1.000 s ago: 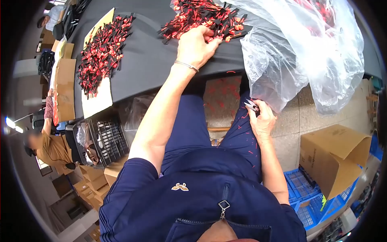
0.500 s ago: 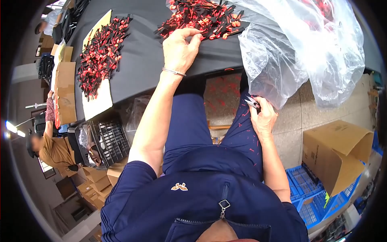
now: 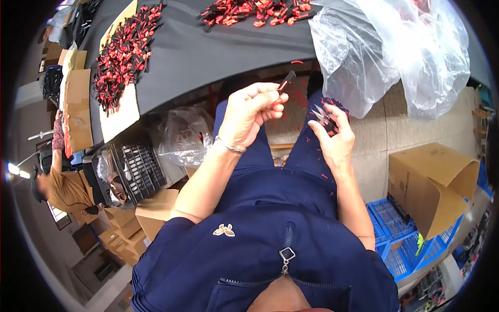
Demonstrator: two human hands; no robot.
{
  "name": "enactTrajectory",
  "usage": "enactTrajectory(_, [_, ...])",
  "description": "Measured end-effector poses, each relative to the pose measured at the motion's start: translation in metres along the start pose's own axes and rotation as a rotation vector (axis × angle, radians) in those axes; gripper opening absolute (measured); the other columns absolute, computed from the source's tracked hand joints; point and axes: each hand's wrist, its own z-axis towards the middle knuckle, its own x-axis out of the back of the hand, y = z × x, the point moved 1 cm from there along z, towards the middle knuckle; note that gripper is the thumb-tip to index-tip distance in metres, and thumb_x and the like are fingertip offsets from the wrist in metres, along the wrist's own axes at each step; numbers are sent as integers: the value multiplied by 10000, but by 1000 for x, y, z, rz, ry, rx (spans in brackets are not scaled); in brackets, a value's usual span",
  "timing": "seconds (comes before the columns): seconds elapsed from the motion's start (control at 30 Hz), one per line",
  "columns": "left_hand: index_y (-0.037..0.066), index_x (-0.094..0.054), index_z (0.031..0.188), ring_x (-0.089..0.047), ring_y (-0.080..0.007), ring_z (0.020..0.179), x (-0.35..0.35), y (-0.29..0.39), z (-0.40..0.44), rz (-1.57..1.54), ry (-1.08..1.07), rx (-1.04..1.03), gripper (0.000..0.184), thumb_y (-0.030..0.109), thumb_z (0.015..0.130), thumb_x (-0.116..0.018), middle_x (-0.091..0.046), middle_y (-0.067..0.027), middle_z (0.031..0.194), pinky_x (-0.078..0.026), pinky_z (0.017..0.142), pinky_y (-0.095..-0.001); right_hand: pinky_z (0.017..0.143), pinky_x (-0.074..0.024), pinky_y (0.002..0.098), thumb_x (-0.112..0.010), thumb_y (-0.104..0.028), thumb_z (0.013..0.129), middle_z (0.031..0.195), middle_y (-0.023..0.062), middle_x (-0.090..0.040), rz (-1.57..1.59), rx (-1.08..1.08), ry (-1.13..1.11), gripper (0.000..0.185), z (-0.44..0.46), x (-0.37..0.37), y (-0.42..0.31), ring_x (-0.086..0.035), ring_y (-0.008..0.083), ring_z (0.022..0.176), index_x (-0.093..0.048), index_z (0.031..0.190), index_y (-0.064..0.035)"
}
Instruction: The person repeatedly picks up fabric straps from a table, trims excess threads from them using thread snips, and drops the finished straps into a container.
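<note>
Between its fingertips, my left hand (image 3: pixel 249 114) pinches a small black-and-red strip piece (image 3: pixel 287 80), held above my lap just off the table edge. My right hand (image 3: pixel 337 140) is wrapped around thread snips (image 3: pixel 323 116), their pointed blades apart and directed up and left, toward the strip piece but not touching it. On the black-covered table (image 3: pixel 218 57), a pile of similar black-and-red pieces (image 3: pixel 254 13) lies beyond my left hand. A second pile (image 3: pixel 125 54) lies on a pale yellow sheet (image 3: pixel 122 120) to the left.
Clear plastic bags (image 3: pixel 358 67) hang over the table's right side. An open cardboard box (image 3: pixel 429 182) sits on blue crates (image 3: pixel 390 229) to the right. At left are a black crate (image 3: pixel 140 171) and another person (image 3: pixel 70 192). Red thread scraps dot my trousers and the floor.
My left hand has come back from the far pile toward my lap, now with a strip piece in its fingers. My right hand has risen slightly with the snips, and the view has shifted.
</note>
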Motion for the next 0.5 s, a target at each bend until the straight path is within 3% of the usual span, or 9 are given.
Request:
enactTrajectory(0.03, [-36,-634,1089,-664,-133,753,-3,-6,-6,7,13,1,235,100,899,-647,-695,-124,957,-575,719,-269,778,-534,310,-855,-211,734,983,91,-671,30,113,25,568,-6,3,-13,-670,198,854,-598,1220,-67])
enactTrajectory(0.13, [-37,-627,1098,-667,-135,759,-11,-20,-16,5,38,2,237,101,906,-647,-697,-127,965,-570,734,-267,699,-522,296,-842,-162,735,910,84,-673,66,309,97,425,-18,9,-47,-662,187,776,-648,1088,-26])
enactTrajectory(0.23, [-35,-613,1117,-671,-140,772,-20,-29,-23,-23,24,3,244,100,916,-641,-696,-130,978,-566,748,-266,600,-481,295,-829,-132,728,786,60,-659,-180,607,111,323,-12,14,-58,-629,186,699,-666,986,-26])
enactTrajectory(0.33, [-32,-601,1133,-675,-147,792,-26,-32,-28,-58,-4,15,247,98,925,-633,-693,-134,996,-567,753,-268,548,-446,308,-830,-124,710,706,38,-636,-263,645,168,299,-5,11,-51,-590,196,640,-666,946,-39])
enactTrajectory(0.5, [-43,-601,1111,-688,-166,826,-29,-36,-29,-139,-18,59,232,88,925,-641,-692,-135,997,-586,760,-284,555,-454,308,-827,-122,712,736,38,-652,-246,641,182,285,-5,13,-46,-589,196,635,-672,937,-41])
